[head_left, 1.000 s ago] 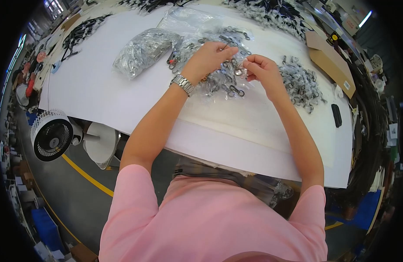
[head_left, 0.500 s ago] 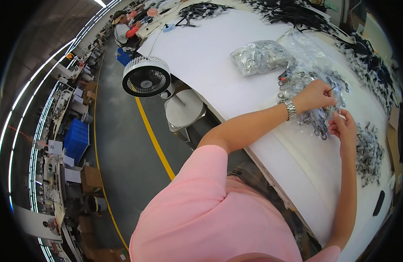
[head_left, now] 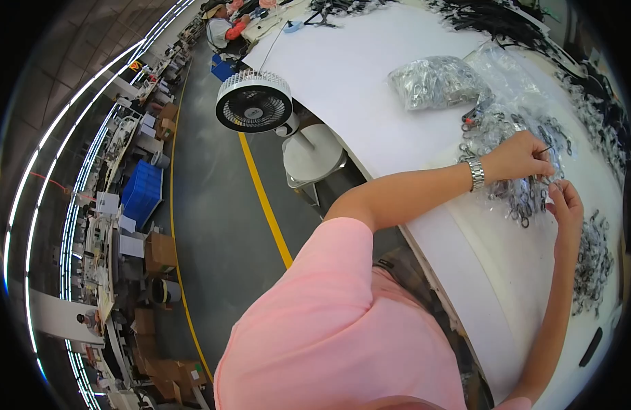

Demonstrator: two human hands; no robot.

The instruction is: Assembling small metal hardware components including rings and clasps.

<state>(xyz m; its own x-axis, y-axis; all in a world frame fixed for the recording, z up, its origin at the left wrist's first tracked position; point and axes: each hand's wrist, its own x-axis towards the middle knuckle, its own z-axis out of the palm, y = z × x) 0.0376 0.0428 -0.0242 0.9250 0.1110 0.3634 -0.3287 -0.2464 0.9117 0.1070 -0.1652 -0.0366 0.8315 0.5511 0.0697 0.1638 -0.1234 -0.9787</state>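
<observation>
Dark metal clasps (head_left: pixel 525 203), jumbled amid clear plastic (head_left: pixel 484 138) on the white table (head_left: pixel 404 140)

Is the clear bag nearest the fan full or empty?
Not empty: the clear bag bulges and looks grey and lumpy inside. Whether it's completely full, I can't tell.

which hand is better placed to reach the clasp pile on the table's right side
Probably the right hand: it is nearer the clasp pile, which lies beside its forearm. The left hand is at the larger clasp heap, farther from that pile.

Head-worn fisheye, facing down, aimed left of hands (head_left: pixel 518 158)
</observation>
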